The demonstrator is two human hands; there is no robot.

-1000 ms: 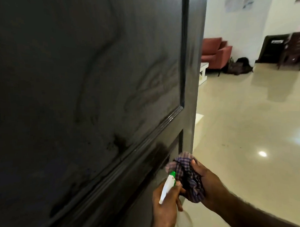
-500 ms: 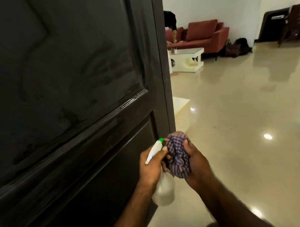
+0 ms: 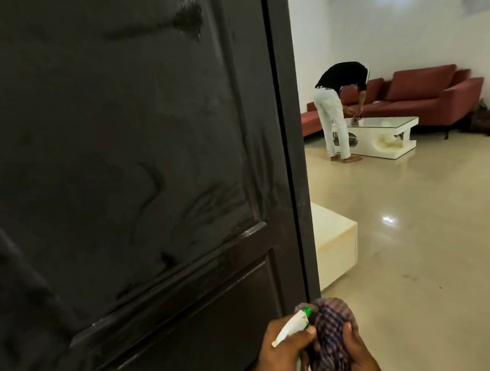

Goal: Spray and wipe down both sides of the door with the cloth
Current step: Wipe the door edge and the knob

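Door [image 3: 132,167]: dark brown, panelled, filling the left and centre of the head view, with its free edge running top to bottom just left of centre-right. The upper panel carries wet smears and streaks, and a darker wet patch [image 3: 189,16] sits near the top. A raised horizontal rail separates the upper panel from the lower one.

Left hand [image 3: 283,350]: low in the view, just in front of the door's lower panel. Its fingers are curled round a spray bottle [image 3: 292,326] with a white trigger head and a green nozzle tip. The nozzle points up and to the right, toward the cloth. The bottle's body is hidden behind the hand.

Right hand [image 3: 358,350]: immediately right of the left hand. Its fingers are wrapped round a bunched checked cloth [image 3: 331,329] in purple and grey tones. The cloth touches the nozzle end of the spray bottle and lies just beside the door's lower edge; contact with the door cannot be confirmed.

Surroundings: a glossy cream floor [image 3: 421,248] extends to the right. A low cream block [image 3: 335,246] stands close behind the door edge. Farther back, a second person [image 3: 337,107] in a black top and white trousers bends over a white table [image 3: 381,136] with a glass top, in front of a red sofa [image 3: 426,95] against a white wall.
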